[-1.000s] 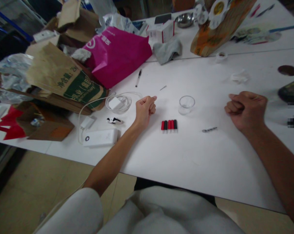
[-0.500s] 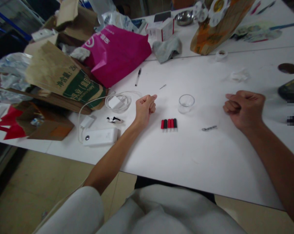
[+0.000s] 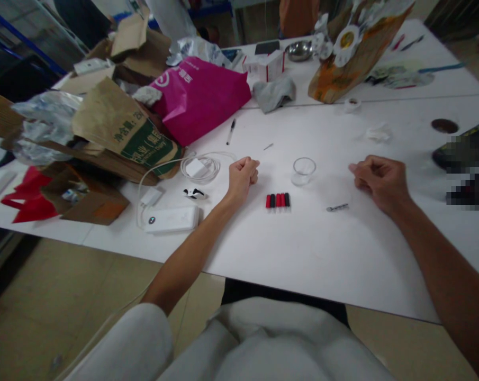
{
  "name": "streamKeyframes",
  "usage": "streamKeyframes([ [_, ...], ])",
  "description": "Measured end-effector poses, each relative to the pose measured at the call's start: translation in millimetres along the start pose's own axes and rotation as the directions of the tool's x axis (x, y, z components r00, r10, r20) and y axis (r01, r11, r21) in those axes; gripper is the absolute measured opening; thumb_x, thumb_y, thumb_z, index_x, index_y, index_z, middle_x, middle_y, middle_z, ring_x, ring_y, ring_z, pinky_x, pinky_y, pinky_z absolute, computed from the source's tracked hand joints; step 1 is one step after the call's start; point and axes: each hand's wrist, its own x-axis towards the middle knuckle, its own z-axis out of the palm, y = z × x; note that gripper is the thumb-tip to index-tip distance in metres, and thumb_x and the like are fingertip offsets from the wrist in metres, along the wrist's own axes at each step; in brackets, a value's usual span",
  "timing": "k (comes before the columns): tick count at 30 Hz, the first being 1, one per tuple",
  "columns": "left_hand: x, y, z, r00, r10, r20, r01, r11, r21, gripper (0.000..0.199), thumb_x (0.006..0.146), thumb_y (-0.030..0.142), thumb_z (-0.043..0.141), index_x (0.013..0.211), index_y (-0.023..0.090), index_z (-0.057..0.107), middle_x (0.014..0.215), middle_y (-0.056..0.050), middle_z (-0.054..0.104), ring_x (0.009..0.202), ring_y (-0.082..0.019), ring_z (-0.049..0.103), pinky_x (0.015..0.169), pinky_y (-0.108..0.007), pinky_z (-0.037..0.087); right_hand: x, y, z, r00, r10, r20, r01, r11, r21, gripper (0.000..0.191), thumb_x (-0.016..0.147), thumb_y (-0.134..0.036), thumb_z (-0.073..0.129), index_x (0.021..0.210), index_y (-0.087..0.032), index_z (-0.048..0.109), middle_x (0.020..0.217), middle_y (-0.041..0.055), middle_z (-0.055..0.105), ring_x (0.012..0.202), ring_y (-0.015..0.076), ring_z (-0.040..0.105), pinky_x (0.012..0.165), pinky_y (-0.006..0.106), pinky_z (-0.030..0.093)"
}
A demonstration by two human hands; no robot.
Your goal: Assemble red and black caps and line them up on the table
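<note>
My left hand (image 3: 242, 179) is closed in a loose fist at the table's middle, with nothing visible in it. Just right of it lies a row of several red and black capped tubes (image 3: 278, 201). Behind the row stands a clear round cup (image 3: 303, 172). My right hand (image 3: 382, 180), also curled into a fist, shows nothing in its fingers. Between the cup and my right hand, nearer to me, is a small patterned metallic item (image 3: 337, 208). A short thin rod (image 3: 268, 146) lies beyond my left hand, and a pen (image 3: 231, 132) is left of that.
On the left are a white power bank (image 3: 173, 219), a coiled cable (image 3: 207, 169), a small cardboard box (image 3: 92, 206) and a brown paper bag (image 3: 124, 127). Farther back sit a magenta bag (image 3: 203, 95), a grey cloth (image 3: 274, 94) and a tape roll (image 3: 352, 105).
The view has shifted slightly. My right hand has moved a little left, closer to the cup, with its fingers still curled. My left hand stays closed beside the tubes.
</note>
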Motion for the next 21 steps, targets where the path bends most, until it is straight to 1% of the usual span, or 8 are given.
streamKeyframes([
  [2,0,0,-0.4,1.000,0.003,-0.001,-0.003,1.000,-0.004,0.063,0.084,0.026,0.087,0.067,0.023,0.027,0.061,0.012,0.020,0.048,-0.002,0.020,0.047,-0.017,0.020,-6,-3,-5,0.997,-0.027,0.075,0.038,0.987,-0.154,0.046,0.082,-0.062,0.099,0.077,-0.026,0.070,0.075,0.0021,0.068,0.067,0.0160,0.057,0.059,0.032,0.048],
  [3,1,0,-0.8,1.000,0.011,0.006,-0.011,1.000,-0.011,0.062,0.084,0.027,0.087,0.067,0.023,0.027,0.061,0.012,0.020,0.048,-0.002,0.020,0.047,-0.017,0.020,-9,-4,-8,0.993,-0.044,0.112,0.066,0.977,-0.203,0.044,0.082,-0.067,0.096,0.085,-0.028,0.075,0.084,0.0040,0.073,0.075,0.0195,0.063,0.066,0.035,0.055],
  [5,2,-1,-1.8,0.999,0.029,0.023,-0.028,0.999,-0.027,0.062,0.083,0.027,0.086,0.067,0.023,0.027,0.060,0.012,0.020,0.048,-0.002,0.020,0.047,-0.018,0.019,-16,-5,-14,0.976,-0.043,0.212,0.100,0.958,-0.268,0.047,0.081,-0.073,0.094,0.098,-0.031,0.081,0.099,0.0058,0.079,0.087,0.0249,0.070,0.080,0.042,0.062],
  [8,3,-2,-2.4,0.998,0.041,0.039,-0.040,0.999,-0.035,0.061,0.084,0.028,0.086,0.067,0.024,0.028,0.060,0.012,0.021,0.048,-0.002,0.020,0.047,-0.019,0.018,-29,-1,-24,0.939,-0.043,0.341,0.177,0.911,-0.373,0.057,0.075,-0.072,0.099,0.113,-0.032,0.083,0.110,0.0069,0.081,0.094,0.0287,0.072,0.090,0.049,0.063],
  [11,2,-2,-1.8,0.999,0.030,0.035,-0.029,0.999,-0.029,0.064,0.085,0.030,0.089,0.068,0.023,0.027,0.061,0.012,0.021,0.049,-0.002,0.021,0.048,-0.019,0.019,-42,3,-31,0.910,-0.012,0.414,0.213,0.871,-0.443,0.055,0.078,-0.067,0.099,0.120,-0.036,0.082,0.119,0.0063,0.082,0.107,0.0337,0.074,0.098,0.054,0.061],
  [13,2,-2,-1.3,1.000,0.015,0.025,-0.014,1.000,-0.022,0.068,0.085,0.032,0.091,0.068,0.023,0.026,0.061,0.012,0.021,0.049,-0.002,0.021,0.048,-0.019,0.019,-47,3,-33,0.906,-0.005,0.423,0.216,0.865,-0.453,0.048,0.082,-0.066,0.097,0.119,-0.039,0.082,0.123,0.0055,0.082,0.114,0.0364,0.074,0.101,0.056,0.061],
  [16,2,-2,-1.2,1.000,0.010,0.022,-0.009,1.000,-0.014,0.070,0.086,0.034,0.093,0.068,0.023,0.026,0.061,0.012,0.021,0.049,-0.002,0.021,0.048,-0.019,0.019,-51,2,-32,0.907,-0.021,0.420,0.224,0.869,-0.441,0.041,0.085,-0.064,0.095,0.116,-0.040,0.083,0.125,0.0048,0.082,0.119,0.0384,0.075,0.107,0.058,0.061],
  [21,3,-4,-2.5,0.996,0.058,0.062,-0.057,0.998,-0.020,0.066,0.085,0.033,0.091,0.067,0.024,0.028,0.061,0.012,0.020,0.049,-0.002,0.020,0.047,-0.019,0.018,-53,-1,-30,0.904,-0.010,0.428,0.221,0.867,-0.446,0.033,0.090,-0.063,0.091,0.113,-0.040,0.084,0.124,0.0044,0.082,0.120,0.0383,0.076,0.114,0.062,0.059],
])
